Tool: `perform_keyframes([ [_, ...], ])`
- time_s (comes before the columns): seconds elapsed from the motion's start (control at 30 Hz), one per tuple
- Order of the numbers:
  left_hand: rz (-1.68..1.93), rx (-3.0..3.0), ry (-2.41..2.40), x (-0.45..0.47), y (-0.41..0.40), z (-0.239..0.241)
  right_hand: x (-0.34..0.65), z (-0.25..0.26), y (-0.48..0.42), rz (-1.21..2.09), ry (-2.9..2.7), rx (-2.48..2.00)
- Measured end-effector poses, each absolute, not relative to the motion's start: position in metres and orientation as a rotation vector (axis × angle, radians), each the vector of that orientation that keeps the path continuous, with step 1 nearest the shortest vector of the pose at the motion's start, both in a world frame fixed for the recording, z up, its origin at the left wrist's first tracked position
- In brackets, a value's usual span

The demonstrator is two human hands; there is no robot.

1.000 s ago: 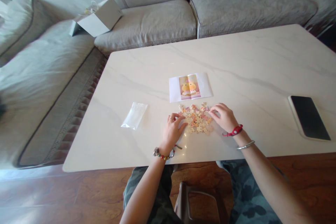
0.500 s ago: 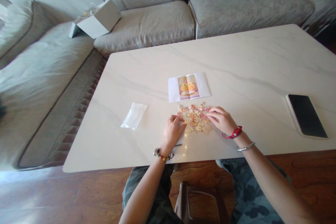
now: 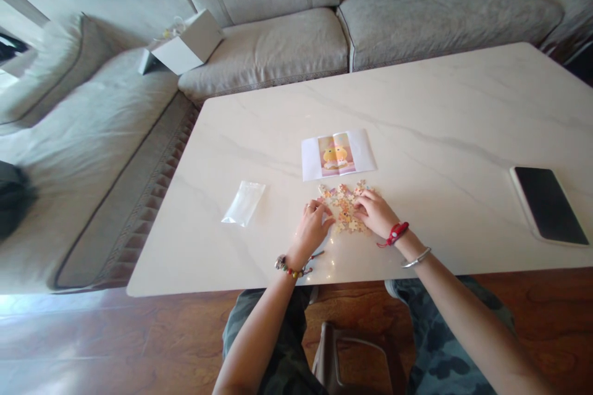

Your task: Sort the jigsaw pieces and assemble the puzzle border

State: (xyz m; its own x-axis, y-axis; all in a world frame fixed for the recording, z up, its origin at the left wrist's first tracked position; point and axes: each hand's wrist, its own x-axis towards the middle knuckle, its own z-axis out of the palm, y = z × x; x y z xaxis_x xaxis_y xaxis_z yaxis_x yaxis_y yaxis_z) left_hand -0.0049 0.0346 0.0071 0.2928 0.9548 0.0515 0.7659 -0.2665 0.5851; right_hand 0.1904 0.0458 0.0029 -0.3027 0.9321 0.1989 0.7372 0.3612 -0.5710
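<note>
A loose pile of small jigsaw puzzle pieces [image 3: 345, 217], in yellow, orange and pink, lies on the white marbled table [image 3: 430, 111]. At the pile's left edge is my left hand [image 3: 315, 225], its fingers curled towards the thumb; anything between them is too small to make out. My right hand [image 3: 376, 213] reaches into the pile from the right, thumb and fingertips closed together on a puzzle piece that they mostly cover. Just beyond the pile lies a creased picture sheet [image 3: 338, 154] showing two yellow figures.
Left of the pile lies a clear plastic bag [image 3: 244, 203]. A dark-screened tablet or phone [image 3: 550, 205] rests near the table's right end. Behind stands a grey sofa [image 3: 287, 43] with a white box [image 3: 188, 49] on it. A brown stool [image 3: 327, 352] is below the table edge.
My right hand has moved left, from the pile's right edge further in over the pieces. My left hand stays beside the pile. The whole view has shifted slightly.
</note>
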Motion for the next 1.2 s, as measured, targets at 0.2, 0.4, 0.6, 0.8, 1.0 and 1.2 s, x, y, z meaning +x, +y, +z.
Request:
perform_keyframes([
  [0.2, 0.686, 2.160, 1.604, -0.008, 0.039, 0.018, 0.196, 0.014, 0.046, 0.605, -1.986, -1.426],
  [0.4, 0.573, 2.321, 1.579, -0.011, 0.039, 0.009, 0.219, 0.015, 0.046, 0.081, -2.099, -1.439],
  [0.6, 0.599, 2.263, 1.385, -0.020, 0.032, 0.007, 0.228, 0.004, 0.041, 0.032, -2.294, -1.424],
  [0.8, 0.625, 2.238, 1.528, -0.026, 0.027, 0.012, 0.230, 0.002, 0.031, 0.159, -2.368, -1.375],
  [1.0, 0.557, 2.376, 1.552, -0.024, 0.020, 0.015, 0.238, 0.007, 0.014, 0.234, -2.201, -1.363],
  [1.2, 0.618, 2.233, 1.539, -0.014, -0.001, 0.008, 0.224, 0.007, 0.003, 0.365, -2.255, -1.303],
])
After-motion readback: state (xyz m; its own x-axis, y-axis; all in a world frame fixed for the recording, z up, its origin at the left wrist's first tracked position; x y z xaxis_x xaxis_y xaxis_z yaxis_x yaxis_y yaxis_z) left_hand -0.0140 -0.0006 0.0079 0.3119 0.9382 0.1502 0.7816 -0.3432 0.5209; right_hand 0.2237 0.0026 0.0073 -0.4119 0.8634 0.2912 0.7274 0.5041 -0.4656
